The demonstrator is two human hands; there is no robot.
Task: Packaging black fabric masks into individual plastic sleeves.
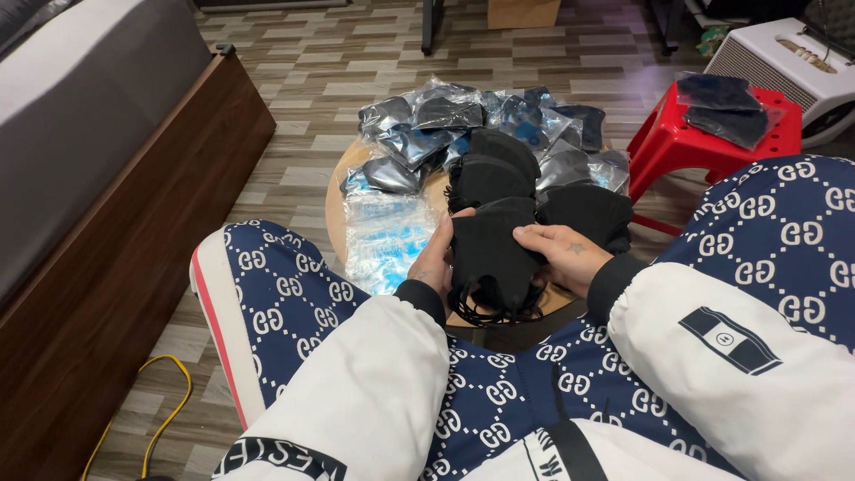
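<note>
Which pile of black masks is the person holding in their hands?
The stack of black masks nearest the person's lap, gripped between the left hand and right hand. The other black piles lie untouched farther back on the round table.

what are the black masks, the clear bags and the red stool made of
Black masks, held by left hand and right hand: soft matte fabric, seemingly; they fold limply. Clear bags: thin glossy plastic film, crinkled with glare. Red stool: probably moulded plastic, smooth with an even sheen.
</note>
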